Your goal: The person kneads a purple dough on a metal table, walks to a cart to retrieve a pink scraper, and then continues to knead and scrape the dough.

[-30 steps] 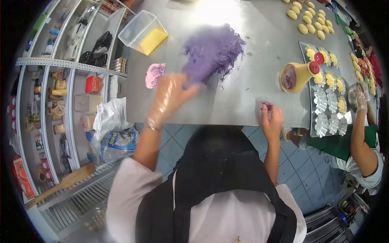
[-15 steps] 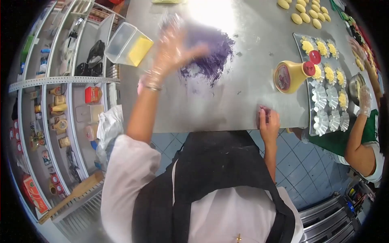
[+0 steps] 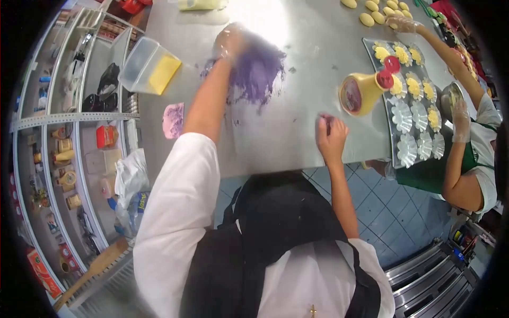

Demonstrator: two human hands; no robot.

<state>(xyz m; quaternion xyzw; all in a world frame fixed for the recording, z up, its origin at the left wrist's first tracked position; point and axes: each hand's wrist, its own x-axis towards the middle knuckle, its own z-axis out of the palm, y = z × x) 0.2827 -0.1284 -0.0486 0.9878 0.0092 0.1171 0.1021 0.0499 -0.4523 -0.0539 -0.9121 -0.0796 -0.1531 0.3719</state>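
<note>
My left hand (image 3: pixel 231 42), in a clear plastic glove, is on the upper left part of a smeared purple dough (image 3: pixel 257 71) spread over the steel table (image 3: pixel 265 143). Motion blur hides its fingers. Near the table's front edge, my right hand (image 3: pixel 334 137) is bare and closed around a small dark purple piece (image 3: pixel 326 122), whose kind I cannot tell. A pink dough scraper (image 3: pixel 173 121) with purple smears lies flat to the left, below a clear plastic tub (image 3: pixel 140 66) holding a yellow block.
A yellow squeeze bottle (image 3: pixel 360 94) with a red cap stands right of my right hand. Beyond it, a tray (image 3: pixel 395 143) bears fluted tins, several with yellow filling. A co-worker's gloved hand (image 3: pixel 404 24) reaches pale dough balls (image 3: pixel 374 16); the other is by a metal bowl (image 3: pixel 450 98).
My left hand has gone from raised with spread fingers to down on the dough, uncovering the pink scraper. The view has shifted. The co-worker's far hand has reached over to the dough balls.
</note>
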